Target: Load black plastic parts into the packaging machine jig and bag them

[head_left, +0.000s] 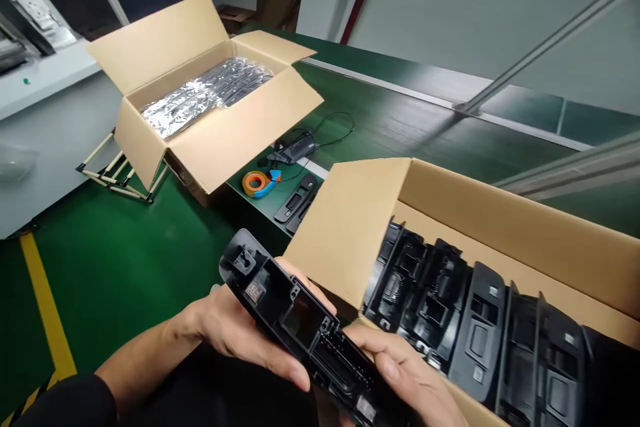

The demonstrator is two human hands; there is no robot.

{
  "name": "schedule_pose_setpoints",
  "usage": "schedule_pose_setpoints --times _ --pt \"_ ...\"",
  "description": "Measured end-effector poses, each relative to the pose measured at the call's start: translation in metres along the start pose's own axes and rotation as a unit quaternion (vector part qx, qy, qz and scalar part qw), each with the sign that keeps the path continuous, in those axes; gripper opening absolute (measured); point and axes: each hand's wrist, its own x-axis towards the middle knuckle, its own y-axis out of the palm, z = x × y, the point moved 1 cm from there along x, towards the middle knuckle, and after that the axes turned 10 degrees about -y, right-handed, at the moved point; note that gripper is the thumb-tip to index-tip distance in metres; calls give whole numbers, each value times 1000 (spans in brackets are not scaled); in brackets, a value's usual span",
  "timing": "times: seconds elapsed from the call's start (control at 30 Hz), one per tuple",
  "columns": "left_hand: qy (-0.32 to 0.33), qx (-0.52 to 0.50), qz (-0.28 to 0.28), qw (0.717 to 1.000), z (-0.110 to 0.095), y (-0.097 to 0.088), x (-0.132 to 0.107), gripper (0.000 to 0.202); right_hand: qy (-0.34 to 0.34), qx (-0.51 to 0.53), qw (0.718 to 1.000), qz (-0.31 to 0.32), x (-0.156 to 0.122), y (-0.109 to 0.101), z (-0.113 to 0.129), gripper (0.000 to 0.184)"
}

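Note:
Both my hands grip one long black plastic panel (295,320), held slanted with its hollow back side up, near the bottom of the view. My left hand (240,330) wraps the panel's upper left part, thumb along its lower edge. My right hand (415,377) holds the lower right end, thumb on top. Just right of the panel stands an open cardboard box (350,227) packed with several similar black panels (480,327) standing on edge.
A second open cardboard box (220,127) with silver foil-wrapped contents (205,93) sits at the back left. On the green table (400,127) lie a tape roll (257,183), a black handheld device with cable (295,147) and loose black panels (297,200). The green floor (125,260) has a yellow line (45,300).

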Motion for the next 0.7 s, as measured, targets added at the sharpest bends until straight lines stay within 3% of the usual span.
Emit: schedule_pose_setpoints --times 0.1,0.3,0.4,0.5,0.6,0.7 --pt "13 14 -17 1000 -11 -23 -28 77 11 -19 1000 11 20 27 3 81" --pt "-30 69 -68 995 -46 -81 -88 59 26 -35 999 17 75 93 -6 78" --pt "-3 70 -95 993 -50 -115 -119 63 38 -49 997 45 111 125 -12 78" --pt "8 -8 -143 990 -45 -149 -150 80 16 -89 993 79 157 156 -11 74" --pt "15 -139 -259 956 -42 -181 -175 80 -71 -219 967 107 212 190 -4 62" --pt "47 -224 -426 875 -43 -214 -197 74 -175 -398 890 135 272 226 2 46"
